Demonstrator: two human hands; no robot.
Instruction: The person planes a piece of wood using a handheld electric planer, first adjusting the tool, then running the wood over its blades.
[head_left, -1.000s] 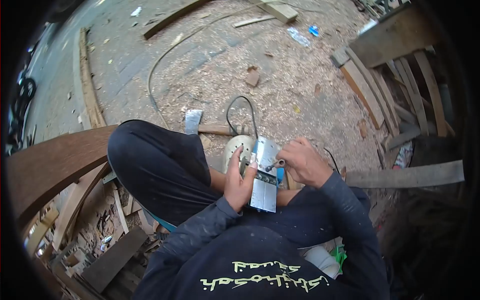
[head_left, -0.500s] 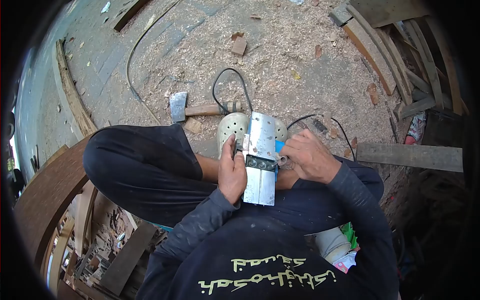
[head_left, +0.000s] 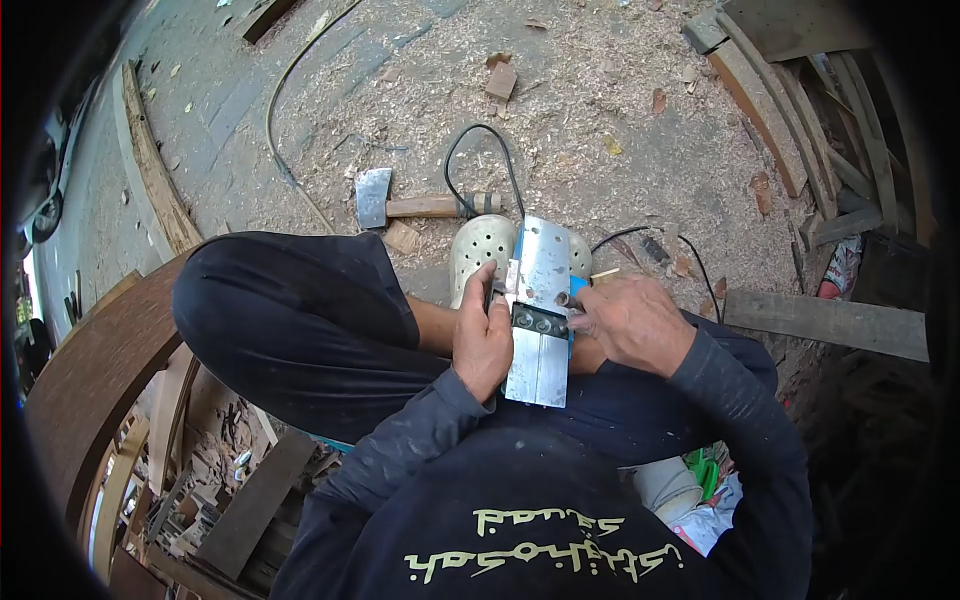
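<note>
An electric planer (head_left: 541, 352) lies upside down on my lap, its shiny metal sole facing up and the dark blade drum (head_left: 538, 320) across the middle. My left hand (head_left: 482, 342) grips the planer's left side, thumb up along the sole's edge. My right hand (head_left: 632, 326) is closed at the right end of the drum on a small metal wrench, of which only the tip shows. The planer's black cord (head_left: 478, 140) loops away over the sawdust.
A hatchet (head_left: 377, 196) with a wooden handle lies on the sawdust-covered ground ahead. A pale perforated sandal (head_left: 478, 246) is under the planer's far end. Planks (head_left: 828, 322) and stacked boards (head_left: 770, 110) are to the right, a curved wooden beam (head_left: 95, 365) to the left.
My right hand has brought the wrench from above the planer down to the drum's right end. My left hand keeps its grip. The view has tilted down a little.
</note>
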